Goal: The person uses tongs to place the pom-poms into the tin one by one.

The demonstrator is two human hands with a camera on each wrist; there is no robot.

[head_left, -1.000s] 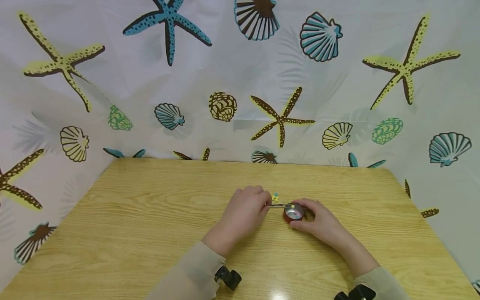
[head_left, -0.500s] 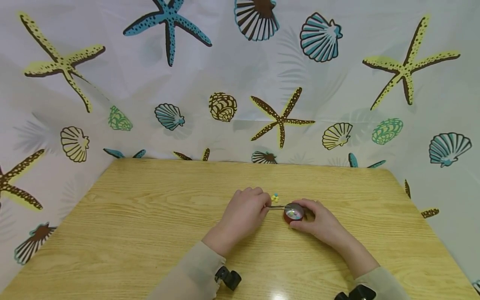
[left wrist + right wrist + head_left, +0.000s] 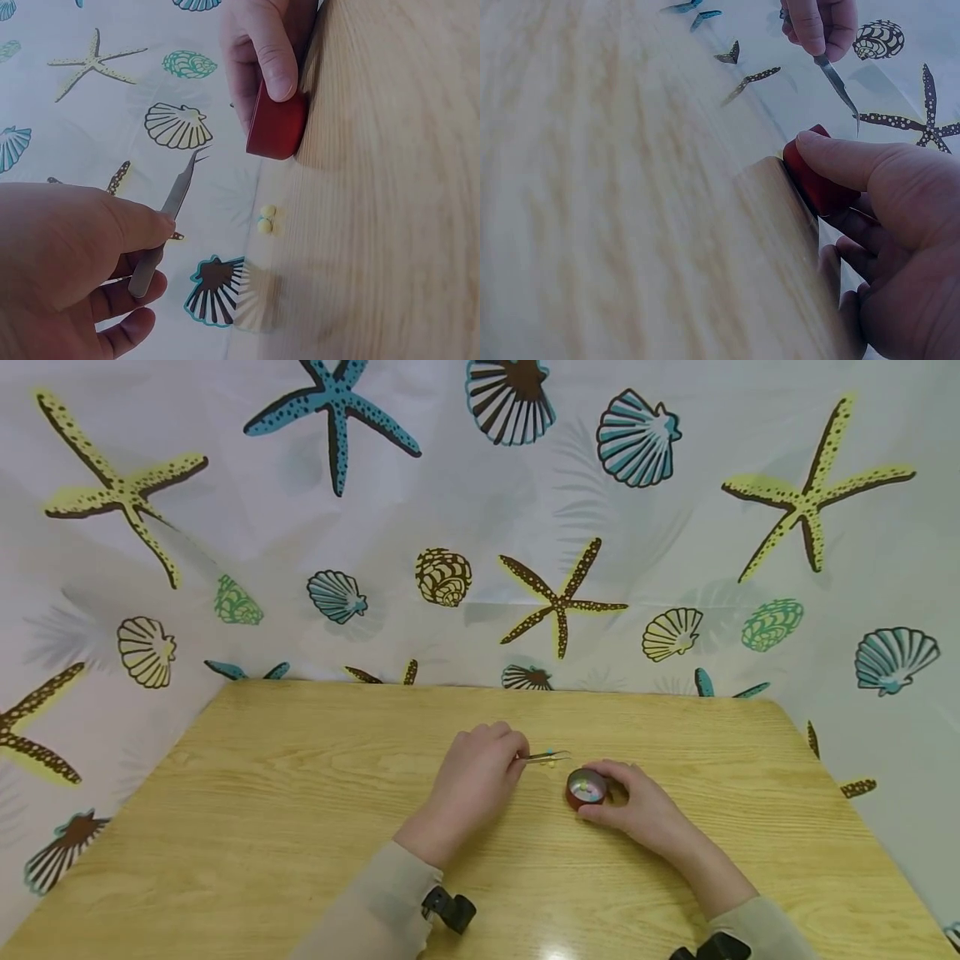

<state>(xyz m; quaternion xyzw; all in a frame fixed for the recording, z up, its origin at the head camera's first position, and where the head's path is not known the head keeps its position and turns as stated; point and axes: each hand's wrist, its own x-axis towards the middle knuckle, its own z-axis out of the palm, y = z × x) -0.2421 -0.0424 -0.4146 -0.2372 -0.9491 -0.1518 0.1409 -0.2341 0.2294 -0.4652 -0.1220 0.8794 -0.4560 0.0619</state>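
Note:
My left hand (image 3: pixel 478 768) pinches a pair of steel tweezers (image 3: pixel 174 201) between thumb and fingers. Their fine bent tips stand slightly apart with nothing between them, above the table left of a small red tin (image 3: pixel 279 129). Thumb and fingers of my right hand (image 3: pixel 639 795) grip this tin by its side, its round mouth facing up. Inside its shiny metal bowl lie small coloured balls, one yellow. Several tiny balls, yellow (image 3: pixel 264 225) and blue, lie on the table just beyond the tin, partly covered by the tweezers in the head view.
The wooden table (image 3: pixel 300 810) reaches back to a white curtain (image 3: pixel 420 510) printed with starfish and shells. Black wrist cameras sit on both sleeves, the left camera (image 3: pixel 450 910) low in the head view.
A yellow ball held at the tweezer tips over the tin has dropped inside. My left hand has since drawn the tweezers back leftward and away to the loose balls. The right hand stays put.

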